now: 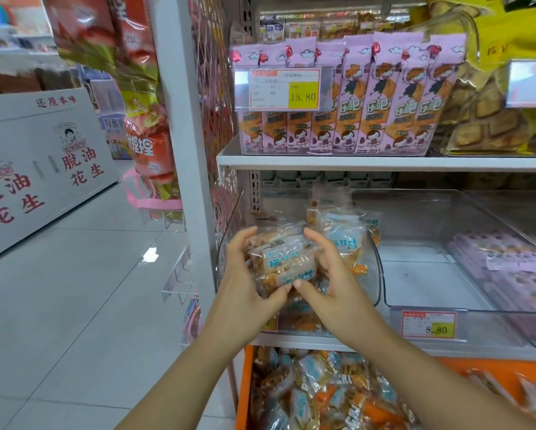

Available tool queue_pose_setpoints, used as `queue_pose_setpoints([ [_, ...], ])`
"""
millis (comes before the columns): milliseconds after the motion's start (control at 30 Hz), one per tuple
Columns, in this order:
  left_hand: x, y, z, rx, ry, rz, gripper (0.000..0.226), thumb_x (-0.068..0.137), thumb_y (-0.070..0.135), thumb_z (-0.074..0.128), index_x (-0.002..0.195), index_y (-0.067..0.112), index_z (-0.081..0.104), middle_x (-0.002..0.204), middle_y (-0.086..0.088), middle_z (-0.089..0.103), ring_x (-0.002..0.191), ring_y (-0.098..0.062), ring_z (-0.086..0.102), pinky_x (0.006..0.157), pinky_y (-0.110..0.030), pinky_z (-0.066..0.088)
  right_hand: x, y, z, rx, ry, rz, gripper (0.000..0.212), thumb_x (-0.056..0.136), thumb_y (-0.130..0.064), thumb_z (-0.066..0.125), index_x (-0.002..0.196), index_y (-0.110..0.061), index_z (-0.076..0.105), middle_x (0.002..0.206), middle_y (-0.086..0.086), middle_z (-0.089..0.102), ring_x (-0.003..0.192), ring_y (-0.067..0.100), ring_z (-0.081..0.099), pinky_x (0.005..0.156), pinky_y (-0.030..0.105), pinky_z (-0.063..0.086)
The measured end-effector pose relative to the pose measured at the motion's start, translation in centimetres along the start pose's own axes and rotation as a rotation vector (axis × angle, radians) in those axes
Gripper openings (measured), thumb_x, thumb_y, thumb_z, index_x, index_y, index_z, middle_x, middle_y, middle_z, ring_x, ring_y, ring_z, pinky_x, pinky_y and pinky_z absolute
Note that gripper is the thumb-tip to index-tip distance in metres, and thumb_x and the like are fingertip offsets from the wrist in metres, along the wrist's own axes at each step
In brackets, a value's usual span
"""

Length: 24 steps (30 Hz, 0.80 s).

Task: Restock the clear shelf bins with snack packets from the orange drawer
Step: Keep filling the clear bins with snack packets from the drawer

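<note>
Your left hand (245,274) and right hand (335,283) both curl around one bundle of snack packets (283,262). At least two blue labels show, and the wrappers are crinkly, clear plastic over orange-brown pieces. You hold the bundle at the mouth of the left of two clear bins (375,268), a glossy bin with a curved front and more such packets inside. The second bin (431,283) holds flat pink packets (509,262). Below, the orange drawer (243,386) is heaped with loose packets. Above, roughly eight tall pink packs (381,94) stand upright.
</note>
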<state>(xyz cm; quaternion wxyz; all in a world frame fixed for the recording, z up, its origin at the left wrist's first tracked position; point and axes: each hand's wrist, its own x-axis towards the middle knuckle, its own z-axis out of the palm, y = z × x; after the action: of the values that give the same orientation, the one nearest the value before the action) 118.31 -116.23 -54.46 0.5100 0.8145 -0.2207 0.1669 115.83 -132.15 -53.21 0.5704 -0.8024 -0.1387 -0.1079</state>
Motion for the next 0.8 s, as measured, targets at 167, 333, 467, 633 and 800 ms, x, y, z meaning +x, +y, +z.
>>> queue_pose_setpoints([
  [167,0.2,0.1,0.4,-0.106,0.02,-0.093,0.095,0.071,0.015,0.081,0.125,0.057,0.016,0.127,0.023,0.041,0.112,0.009,0.052,0.088,-0.011,0.047,0.2,0.1,-0.7,-0.045,-0.073,0.022,0.077,0.091,-0.015,0.061,0.134,-0.059,0.015,0.129,-0.029,0.043,0.123,-0.014,0.04,0.104,0.013,0.035],
  [333,0.9,0.5,0.1,-0.138,0.03,-0.153,0.09,0.074,0.01,0.079,0.123,0.056,0.018,0.119,0.03,0.036,0.101,0.025,0.047,0.076,0.002,0.04,0.5,0.2,-3.6,-0.238,-0.003,0.012,0.069,0.089,-0.027,0.064,0.142,-0.046,0.023,0.122,-0.035,0.041,0.115,-0.012,0.044,0.096,0.011,0.035],
  [467,2.6,0.3,0.2,-0.168,0.048,-0.221,0.086,0.078,0.002,0.074,0.131,0.045,0.021,0.11,0.03,0.036,0.086,0.019,0.058,0.066,-0.004,0.046,1.7,2.8,-7.1,-0.96,0.106,-0.252,0.039,0.079,-0.026,0.069,0.118,-0.027,0.064,0.131,-0.004,0.056,0.122,0.021,0.046,0.106,0.047,0.032],
  [633,6.8,-0.8,1.2,-0.18,0.013,-0.273,0.091,0.078,0.008,0.077,0.142,0.03,0.016,0.105,0.023,0.047,0.08,0.016,0.06,0.068,-0.004,0.046,3.5,2.9,-8.6,-1.161,-0.014,-0.089,0.032,0.072,-0.033,0.078,0.103,-0.03,0.069,0.143,0.003,0.043,0.133,0.027,0.031,0.113,0.045,0.008],
  [800,11.6,-2.2,2.2,-0.188,-0.019,-0.32,0.089,0.078,0.01,0.077,0.138,0.035,0.016,0.104,0.021,0.049,0.087,0.008,0.054,0.069,-0.002,0.044,4.6,3.3,-8.5,-1.113,-0.044,-0.011,0.037,0.081,-0.037,0.069,0.113,-0.034,0.053,0.144,-0.007,0.024,0.131,0.016,0.016,0.108,0.032,0.018],
])
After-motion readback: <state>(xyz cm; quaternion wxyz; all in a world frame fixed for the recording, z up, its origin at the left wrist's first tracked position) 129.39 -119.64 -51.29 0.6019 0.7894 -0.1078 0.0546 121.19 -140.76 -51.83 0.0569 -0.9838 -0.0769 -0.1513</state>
